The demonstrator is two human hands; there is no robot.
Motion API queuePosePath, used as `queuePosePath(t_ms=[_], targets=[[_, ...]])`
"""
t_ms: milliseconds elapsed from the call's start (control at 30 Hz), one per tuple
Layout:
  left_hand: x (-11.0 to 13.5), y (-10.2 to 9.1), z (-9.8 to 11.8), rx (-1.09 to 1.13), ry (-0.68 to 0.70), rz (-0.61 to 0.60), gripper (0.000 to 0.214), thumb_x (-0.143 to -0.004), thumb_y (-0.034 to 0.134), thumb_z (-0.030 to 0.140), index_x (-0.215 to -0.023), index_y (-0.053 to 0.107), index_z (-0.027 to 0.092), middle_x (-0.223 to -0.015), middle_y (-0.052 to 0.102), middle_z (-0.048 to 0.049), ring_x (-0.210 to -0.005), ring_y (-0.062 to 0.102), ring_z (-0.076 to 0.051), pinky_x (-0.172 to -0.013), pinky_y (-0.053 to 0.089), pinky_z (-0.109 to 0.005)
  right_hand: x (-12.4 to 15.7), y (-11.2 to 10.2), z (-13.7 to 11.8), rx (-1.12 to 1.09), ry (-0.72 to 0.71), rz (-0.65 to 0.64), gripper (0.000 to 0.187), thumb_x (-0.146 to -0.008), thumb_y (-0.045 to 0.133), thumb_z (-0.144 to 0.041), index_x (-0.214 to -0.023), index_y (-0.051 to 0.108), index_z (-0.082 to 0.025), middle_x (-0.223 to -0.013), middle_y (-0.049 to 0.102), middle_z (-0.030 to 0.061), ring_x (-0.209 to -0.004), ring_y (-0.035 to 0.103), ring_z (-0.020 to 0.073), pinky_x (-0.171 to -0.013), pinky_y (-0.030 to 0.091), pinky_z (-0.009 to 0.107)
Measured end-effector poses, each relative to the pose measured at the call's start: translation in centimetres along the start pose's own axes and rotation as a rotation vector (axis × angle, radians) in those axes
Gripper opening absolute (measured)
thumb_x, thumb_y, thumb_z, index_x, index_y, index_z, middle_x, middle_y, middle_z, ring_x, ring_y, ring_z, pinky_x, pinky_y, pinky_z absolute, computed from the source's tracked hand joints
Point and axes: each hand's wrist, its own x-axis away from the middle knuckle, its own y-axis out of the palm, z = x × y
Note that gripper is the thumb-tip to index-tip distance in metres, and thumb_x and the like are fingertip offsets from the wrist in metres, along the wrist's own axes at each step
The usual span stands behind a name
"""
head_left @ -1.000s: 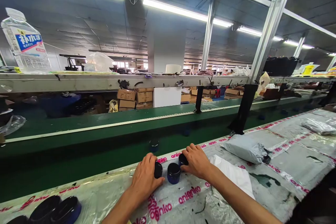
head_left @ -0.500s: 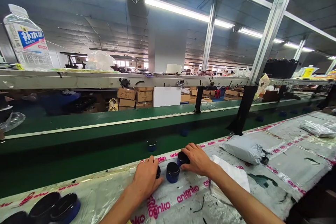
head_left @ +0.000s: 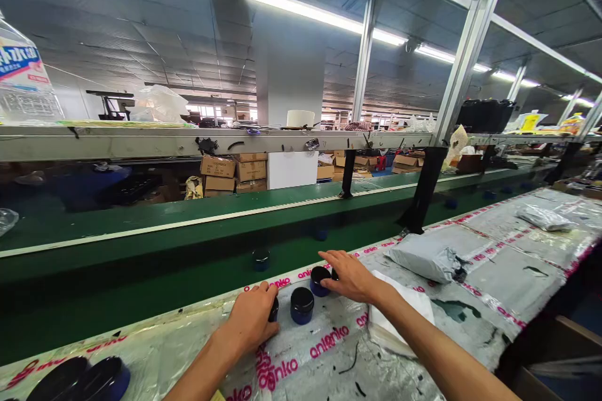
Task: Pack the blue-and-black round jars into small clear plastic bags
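Note:
My left hand (head_left: pixel 254 313) is curled around the far-left side of a small jar with a black lid (head_left: pixel 273 309), mostly hidden behind my fingers. Just right of it, a blue jar with a black lid (head_left: pixel 301 305) stands upright on the plastic-covered table (head_left: pixel 329 363). A similar jar (head_left: pixel 320 281) sits beyond that one, at the thumb of my right hand (head_left: pixel 348 277). The right hand's fingers are stretched out and apart. A dark rounded piece beneath them is mostly covered, so I cannot tell what it is.
Behind the table edge runs a green conveyor (head_left: pixel 188 276) with a jar (head_left: pixel 261 259) on it. Larger dark jars (head_left: pixel 106 379) stand at the lower left. A white cloth-like stack (head_left: pixel 399 326) and a grey plastic packet (head_left: pixel 426 258) lie to the right. A black-wrapped post (head_left: pixel 423 191) rises there.
The right hand's fingers have straightened and shifted right, uncovering the jar they were around. My left hand stays at its jar. The view has shifted slightly to the right.

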Motion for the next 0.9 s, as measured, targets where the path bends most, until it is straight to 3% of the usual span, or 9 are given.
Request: queuePosePath(t_ms=[133,233,367,467,567,633,767,833,900], targets=[[-0.3,0.8,1.4,0.095,0.077,0.044,0.09,-0.066,0.079,0.03,-0.148,0.044,0.022,-0.155,0.042,-0.0128,-0.143,0.038,-0.034,-0.119,0.03,-0.044,1.5,-0.5,1.9,-0.016,0.012,-0.072,0.082,-0.073,0.065,-0.016,-0.151,0.042,-0.019,-0.156,0.045,0.0114,-0.141,0.043,0.0255,-0.114,0.035,0.037],[-1.2,1.4,3.6,0.126,0.073,0.074,0.077,-0.076,0.073,0.036,-0.146,0.046,0.02,-0.148,0.051,-0.0142,-0.137,0.046,-0.034,-0.116,0.031,-0.046,1.6,0.2,2.1,0.005,0.061,-0.084,0.075,-0.072,0.065,-0.012,-0.145,0.05,-0.022,-0.148,0.053,0.0096,-0.133,0.052,0.0246,-0.108,0.041,0.035],[-2.5,1.5,5.3,0.066,0.036,0.063,0.055,-0.078,0.073,0.033,-0.129,0.061,0.017,-0.123,0.066,-0.0165,-0.117,0.06,-0.037,-0.105,0.04,-0.05,1.0,0.9,1.9,0.074,0.237,-0.02,0.05,-0.086,0.063,-0.038,-0.13,0.06,-0.013,-0.123,0.066,0.0213,-0.112,0.065,0.0366,-0.092,0.049,0.048],[-3.5,1.3,4.8,0.006,0.024,0.066,0.049,-0.083,0.073,0.033,-0.126,0.06,0.014,-0.122,0.066,-0.0138,-0.118,0.059,-0.033,-0.109,0.036,-0.052,1.3,0.7,2.3,0.091,0.248,-0.021,0.057,-0.089,0.06,-0.044,-0.136,0.056,-0.011,-0.128,0.064,0.0233,-0.118,0.061,0.0383,-0.095,0.048,0.049],[-4.2,1.1,3.5,-0.016,-0.008,0.054,0.046,-0.087,0.07,0.033,-0.127,0.058,0.013,-0.121,0.065,-0.012,-0.112,0.061,-0.03,-0.104,0.041,-0.054,1.9,0.4,3.1,0.07,0.144,-0.085,0.076,-0.077,0.069,-0.024,-0.149,0.044,-0.022,-0.151,0.05,0.0126,-0.135,0.05,0.0283,-0.105,0.042,0.037],[-4.3,1.0,2.8,-0.002,0.001,0.036,0.052,-0.085,0.071,0.031,-0.132,0.055,0.014,-0.123,0.064,-0.0127,-0.108,0.062,-0.03,-0.099,0.046,-0.052,2.1,0.4,3.4,0.069,0.118,-0.11,0.079,-0.074,0.067,-0.015,-0.149,0.045,-0.025,-0.153,0.048,0.0086,-0.135,0.051,0.0245,-0.106,0.041,0.032],[-4.1,0.9,2.3,0.05,0.109,0.014,0.078,-0.074,0.07,0.013,-0.147,0.042,0.021,-0.141,0.053,-0.0116,-0.119,0.058,-0.029,-0.101,0.046,-0.041,2.0,0.5,3.4,0.105,0.211,-0.074,0.059,-0.084,0.064,-0.032,-0.14,0.053,-0.017,-0.133,0.062,0.0185,-0.113,0.064,0.0331,-0.093,0.047,0.042],[-3.9,0.9,2.2,0.067,0.155,0.012,0.077,-0.072,0.065,0.008,-0.145,0.046,0.026,-0.139,0.053,-0.0079,-0.122,0.056,-0.028,-0.101,0.045,-0.036,2.0,0.6,3.3,0.12,0.245,-0.056,0.058,-0.087,0.062,-0.04,-0.139,0.053,-0.016,-0.129,0.063,0.0207,-0.113,0.063,0.036,-0.091,0.048,0.045],[-3.9,1.0,2.2,0.07,0.152,0.022,0.068,-0.074,0.063,0.009,-0.139,0.052,0.026,-0.132,0.056,-0.0089,-0.119,0.057,-0.029,-0.098,0.046,-0.037,2.1,0.5,3.3,0.116,0.225,-0.066,0.066,-0.085,0.066,-0.039,-0.145,0.048,-0.018,-0.138,0.058,0.0194,-0.124,0.057,0.0357,-0.095,0.046,0.043]])
